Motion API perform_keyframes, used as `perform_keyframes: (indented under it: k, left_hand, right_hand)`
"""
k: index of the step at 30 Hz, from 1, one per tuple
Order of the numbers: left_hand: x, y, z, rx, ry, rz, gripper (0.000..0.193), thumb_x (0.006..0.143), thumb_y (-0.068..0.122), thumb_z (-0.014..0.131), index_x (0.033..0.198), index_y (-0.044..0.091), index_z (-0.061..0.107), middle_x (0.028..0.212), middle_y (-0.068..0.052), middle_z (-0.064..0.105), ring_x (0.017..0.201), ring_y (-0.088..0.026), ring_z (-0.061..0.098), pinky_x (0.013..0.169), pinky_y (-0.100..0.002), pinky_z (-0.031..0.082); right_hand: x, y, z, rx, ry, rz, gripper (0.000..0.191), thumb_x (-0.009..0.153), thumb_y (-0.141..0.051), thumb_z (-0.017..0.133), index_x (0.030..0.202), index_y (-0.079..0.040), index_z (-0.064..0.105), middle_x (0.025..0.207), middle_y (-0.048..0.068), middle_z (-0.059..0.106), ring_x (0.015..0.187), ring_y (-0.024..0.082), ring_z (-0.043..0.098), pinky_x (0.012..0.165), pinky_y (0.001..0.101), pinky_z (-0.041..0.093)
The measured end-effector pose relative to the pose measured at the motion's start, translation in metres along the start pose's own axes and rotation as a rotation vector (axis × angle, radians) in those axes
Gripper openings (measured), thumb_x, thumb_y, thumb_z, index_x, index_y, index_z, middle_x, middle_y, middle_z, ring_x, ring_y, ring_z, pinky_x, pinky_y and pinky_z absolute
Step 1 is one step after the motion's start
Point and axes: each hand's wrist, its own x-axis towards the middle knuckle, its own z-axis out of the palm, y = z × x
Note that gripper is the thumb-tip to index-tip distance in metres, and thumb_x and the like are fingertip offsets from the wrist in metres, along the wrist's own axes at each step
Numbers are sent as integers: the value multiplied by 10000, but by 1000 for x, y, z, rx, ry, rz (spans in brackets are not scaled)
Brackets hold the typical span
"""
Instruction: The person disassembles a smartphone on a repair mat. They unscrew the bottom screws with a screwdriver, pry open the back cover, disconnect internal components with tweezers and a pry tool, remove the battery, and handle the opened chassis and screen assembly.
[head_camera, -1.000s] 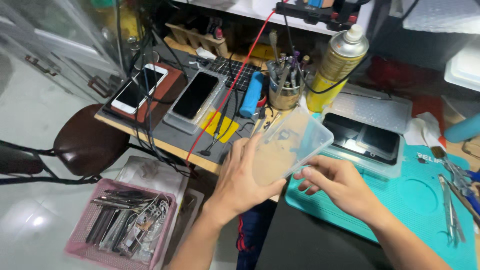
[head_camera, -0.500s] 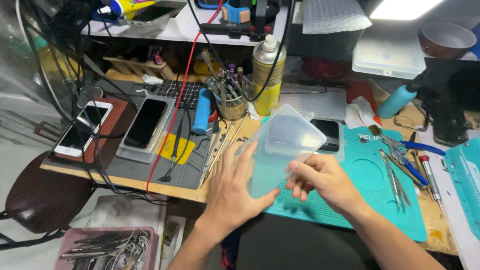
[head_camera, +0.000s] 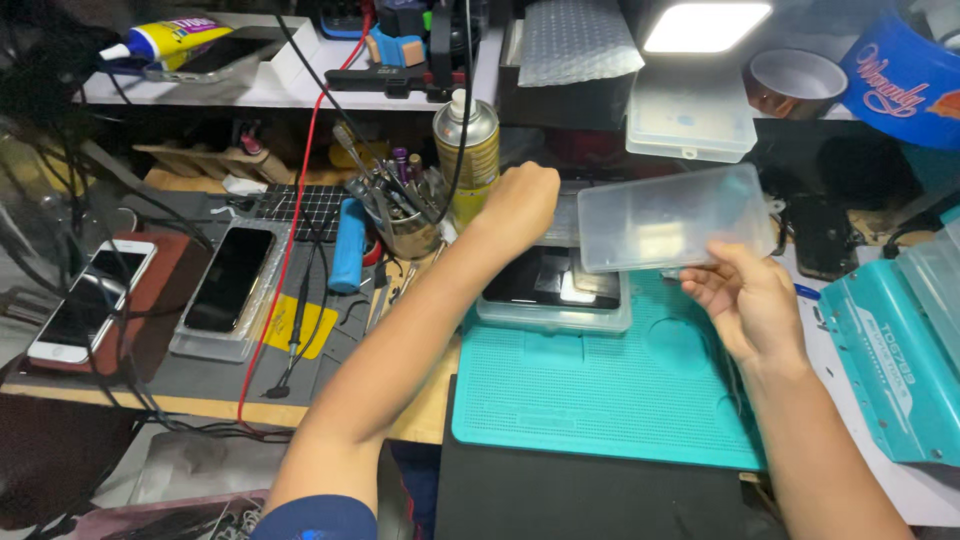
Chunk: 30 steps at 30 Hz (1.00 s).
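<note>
My right hand (head_camera: 750, 300) grips the lower edge of a clear plastic container (head_camera: 675, 215) and holds it tilted in the air above the right side of the teal mat (head_camera: 600, 390). My left hand (head_camera: 515, 200) reaches far forward, knuckles up, just right of a gold spray can (head_camera: 467, 150). Its fingers are curled out of sight, so I cannot see whether anything is in them. Below my left wrist lies a shallow clear tray (head_camera: 600, 318) with a dark phone (head_camera: 545, 280) in it, at the back edge of the mat.
A cup of tools (head_camera: 405, 225) and a blue handle (head_camera: 348, 245) stand left of the can. Further left lie a dark phone (head_camera: 228, 285) in a tray, a white phone (head_camera: 85, 300) and a red cable (head_camera: 290, 250). A teal machine (head_camera: 900, 350) sits at right, another clear box (head_camera: 690, 115) behind.
My left hand has let go of the clear container and stretched forward beside the spray can. My right hand alone has carried the container to the right. The view has swung right.
</note>
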Motion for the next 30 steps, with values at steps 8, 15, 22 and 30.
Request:
perform_keyframes:
  k: [8, 15, 22, 30]
  left_hand:
    - [46, -6, 39, 25, -213, -1, 328, 678, 150, 858, 967, 25, 764, 1001, -234, 726, 970, -403, 712, 834, -474, 585]
    - [55, -19, 34, -2, -460, 78, 590, 664, 402, 905, 1079, 19, 732, 1120, -206, 722, 1073, -378, 689, 918, -464, 557]
    - [64, -21, 50, -12, -436, 52, 609, 745, 516, 820, 1134, 60, 713, 1148, -202, 713, 1109, -384, 664, 935, -495, 531]
    - [63, -7, 59, 163, -275, 194, 467, 767, 422, 829, 1001, 27, 745, 1035, -213, 723, 1005, -397, 698, 864, -481, 566]
  right_hand:
    - [5, -8, -6, -158, 45, -155, 793, 966, -107, 558, 1643, -99, 146, 1031, 160, 671, 782, 255, 672, 663, 344, 568]
    - [37, -19, -50, 132, -13, -46, 482, 1090, -250, 532, 1516, -32, 477, 1089, 168, 695, 850, 235, 673, 730, 315, 551]
    - [51, -6, -61, 179, 19, -13, 378, 1077, -251, 538, 1397, -51, 565, 1046, 177, 696, 844, 221, 664, 732, 294, 551]
    - [55, 7, -58, 206, -11, -10, 384, 1086, -241, 532, 1420, -54, 501, 1041, 195, 695, 855, 238, 676, 737, 309, 560]
